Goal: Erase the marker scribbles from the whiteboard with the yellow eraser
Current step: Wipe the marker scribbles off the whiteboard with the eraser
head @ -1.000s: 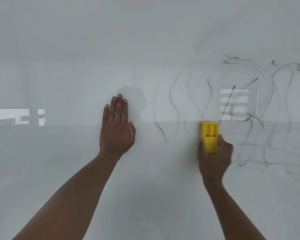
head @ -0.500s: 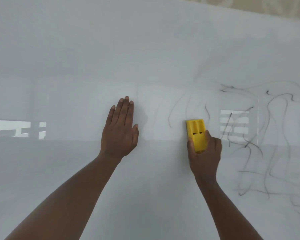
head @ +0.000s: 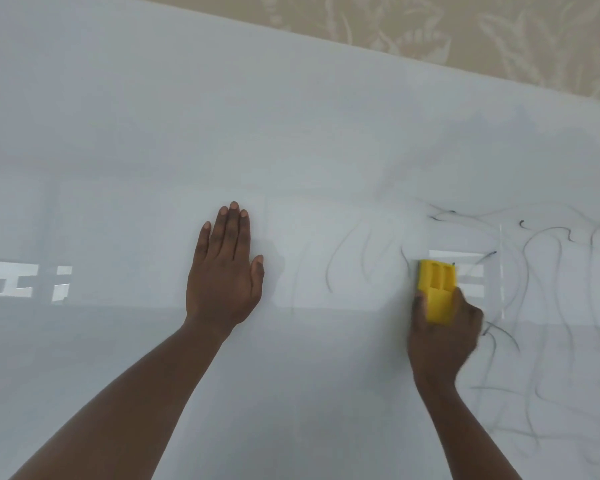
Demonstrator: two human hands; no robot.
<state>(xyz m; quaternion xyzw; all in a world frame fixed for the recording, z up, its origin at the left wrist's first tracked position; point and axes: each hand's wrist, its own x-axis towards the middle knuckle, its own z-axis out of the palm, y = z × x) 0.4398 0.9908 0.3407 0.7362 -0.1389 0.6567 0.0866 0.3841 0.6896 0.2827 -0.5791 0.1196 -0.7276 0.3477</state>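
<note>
Nearest to me are the two bare forearms, reaching up and forward onto the whiteboard (head: 153, 133), which fills almost everything I can see. The left hand (head: 224, 271) lies flat and spread against a clean stretch of the board, fingers together and pointing up, holding nothing; it looks like a brace. The right hand (head: 442, 334) is closed around the lower half of the yellow eraser (head: 437, 289), fingers and thumb wrapped on its sides, and the upper half sticks out above the knuckles. The eraser stands upright, long axis running up the board, its face apparently pressed to the surface.

What matters for the next stroke is where the ink lies from that hand. A few faint, thinned curves (head: 329, 271) sit between the two hands, just left of the eraser. The bulk of the marker scribbles (head: 534, 306) lies to the right of it and below, a loose tangle of dark lines running toward the right edge of the view, with darker flecks above and just beside the eraser's top. So the right hand is the nearer one by far, and I judge a sideways sweep to the right, with the eraser kept upright, would cover the widest band. Much ink remains.

Farthest off, past the board's upper edge, is beige patterned wallpaper (head: 465, 36).
</note>
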